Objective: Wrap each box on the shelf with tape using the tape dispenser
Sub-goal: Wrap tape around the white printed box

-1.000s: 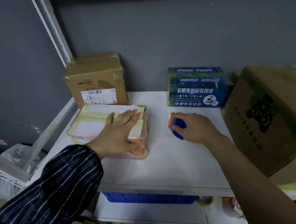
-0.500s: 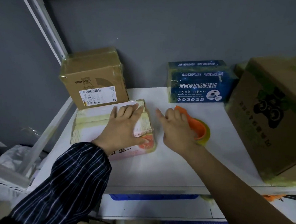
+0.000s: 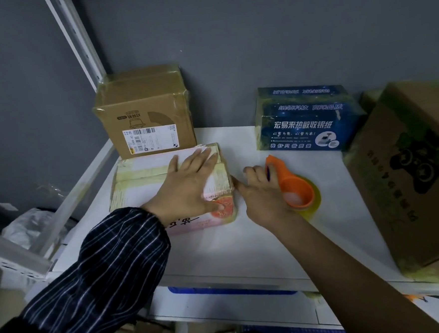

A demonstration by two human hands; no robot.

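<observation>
Lettering on blue box (image 3: 306,124) reads "宏易来热敏收银纸". Taped pink box (image 3: 141,182) bears left hand (image 3: 188,186), spread flat; right hand (image 3: 262,197) lies relaxed against orange tape dispenser (image 3: 297,192).

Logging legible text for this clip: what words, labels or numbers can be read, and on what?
"宏易来热敏收银纸": front of the blue box.
"我们只做质量": same front, bottom line.
"高端品质": blue box, upper face.
Back brown box: barcode label and print too small to read.
Pink box: characters partly covered, unreadable.
Right carton: sideways print too blurred.
</observation>
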